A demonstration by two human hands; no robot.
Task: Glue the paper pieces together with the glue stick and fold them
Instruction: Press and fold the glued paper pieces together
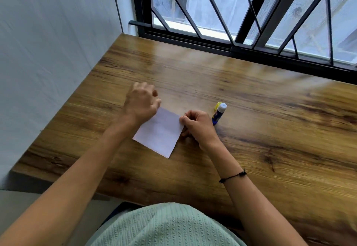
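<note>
- Wood-grain table [251,129], brown, dark knots and streaks, glossy; glare near the far edge.
- Table fits a corner: white wall [48,52] on the left, window [241,9] along the far side.
- Window has a black frame and black slanted bars; pale building surface outside, blurry.
- Table's left edge shows a thick side; light floor below it.
- Paper [160,131], white, lies flat on the table, turned diamond-wise, near the table's middle in front of the person.
- Left hand [142,102] on the paper's upper-left corner, fingers curled down, knuckles up; blurred, can't tell if it pinches or just presses.
- Right hand [197,124] at the paper's right corner, thumb and fingers curled together pinching the edge.
- Glue stick [218,113], blue body, white tip toward the camera, yellow part just behind it; on the table just beside the right hand, off the paper.
- Black cord bracelet [232,177] on the right forearm.
- Light green knit top [164,226] at the bottom.
</note>
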